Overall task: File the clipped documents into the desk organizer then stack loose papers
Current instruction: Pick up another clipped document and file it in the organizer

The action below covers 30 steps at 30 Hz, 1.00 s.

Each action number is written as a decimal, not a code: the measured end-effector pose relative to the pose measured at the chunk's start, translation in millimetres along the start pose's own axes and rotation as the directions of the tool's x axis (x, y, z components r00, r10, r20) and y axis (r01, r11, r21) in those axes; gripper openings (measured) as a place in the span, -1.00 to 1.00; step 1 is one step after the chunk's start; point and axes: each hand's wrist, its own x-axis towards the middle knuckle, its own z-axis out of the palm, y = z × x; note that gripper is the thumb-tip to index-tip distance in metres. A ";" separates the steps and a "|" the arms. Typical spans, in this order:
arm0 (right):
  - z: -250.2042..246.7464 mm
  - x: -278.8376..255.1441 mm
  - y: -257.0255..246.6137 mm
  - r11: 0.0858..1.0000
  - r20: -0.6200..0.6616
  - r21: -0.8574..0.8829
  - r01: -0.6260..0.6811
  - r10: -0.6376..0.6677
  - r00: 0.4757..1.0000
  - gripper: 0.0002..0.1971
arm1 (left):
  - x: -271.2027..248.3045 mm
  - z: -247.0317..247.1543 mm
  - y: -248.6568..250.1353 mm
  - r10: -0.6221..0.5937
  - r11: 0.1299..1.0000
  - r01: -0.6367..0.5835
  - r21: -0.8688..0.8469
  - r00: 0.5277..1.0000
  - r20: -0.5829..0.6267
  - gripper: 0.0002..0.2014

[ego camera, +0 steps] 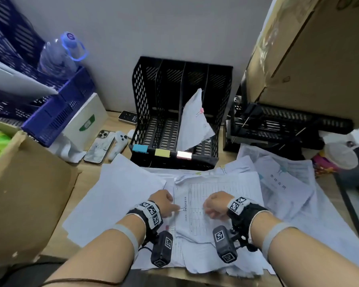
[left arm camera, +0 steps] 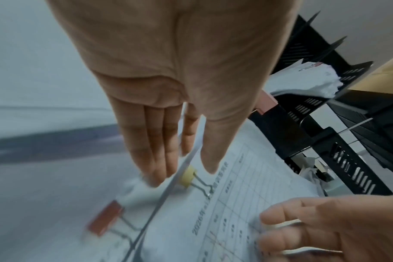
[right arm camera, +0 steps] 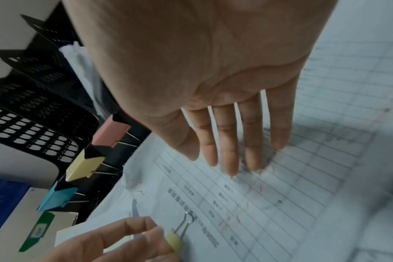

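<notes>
On the gridded sheet [ego camera: 220, 195], both hands seemingly lie outstretched.

Both forearms reaching forward, palms down, close together. Left hand [ego camera: 163, 203] low, fingers [left arm camera: 156, 159] extended side by side, thumb alongside, tips closing together. Right hand [ego camera: 216, 205] with fingers [right arm camera: 227, 141] straight and slightly spread, pointing downward.

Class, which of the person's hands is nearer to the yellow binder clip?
Left. The left hand is right at the yellow binder clip; the right hand hovers over the table-printed sheet, farther away.
</notes>
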 end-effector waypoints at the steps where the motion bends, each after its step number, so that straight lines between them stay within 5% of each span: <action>1: 4.3 4.6 7.0 1.000 -0.022 -0.002 0.017 -0.017 1.000 -0.88 | -0.6 5.4 -4.2 0.017 1.000 -0.017 0.001 1.000 -0.008 -0.75; 5: 12.1 7.0 26.0 0.994 -0.024 -0.004 0.107 -0.107 0.994 -0.81 | -4.9 26.7 -10.8 0.081 0.995 -0.084 -0.054 0.995 -0.064 -0.89; 8: 5.5 1.5 27.6 0.972 -0.103 0.091 0.215 -0.206 0.973 -0.82 | -8.6 37.0 -13.1 0.135 0.988 -0.146 -0.053 0.976 -0.173 -0.77; 13: -18.3 -7.5 4.4 0.883 -0.354 0.065 0.466 -0.416 0.838 -0.65 | -27.6 24.0 -7.9 0.167 0.982 -0.189 -0.023 0.912 -0.375 -0.75; 18: -42.5 -24.9 -20.9 0.797 -0.334 -0.312 0.517 -0.601 0.726 -0.39 | -47.9 -4.2 9.3 0.285 0.946 -0.323 -0.030 0.872 -0.399 -0.72; 20: -50.6 -31.7 -28.4 0.774 -0.273 -0.420 0.474 -0.606 0.747 -0.47 | -58.1 -14.4 17.7 0.368 0.908 -0.415 -0.060 0.858 -0.359 -0.79; 22: -55.8 -39.7 -33.6 0.786 -0.229 -0.459 0.413 -0.554 0.800 -0.86 | -63.0 -22.1 22.6 0.380 0.890 -0.446 -0.099 0.844 -0.379 -0.82; 25: -58.9 -40.8 -27.8 0.832 -0.241 -0.376 0.408 -0.514 0.823 -0.61 | -66.0 -31.1 21.3 0.254 0.893 -0.376 -0.248 0.875 -0.413 -0.79; 30: -52.1 -49.9 -9.9 0.912 -0.327 -0.104 0.397 -0.409 0.852 -0.84 | -76.4 -41.7 13.0 0.073 0.778 -0.205 -0.594 0.968 -0.240 -0.75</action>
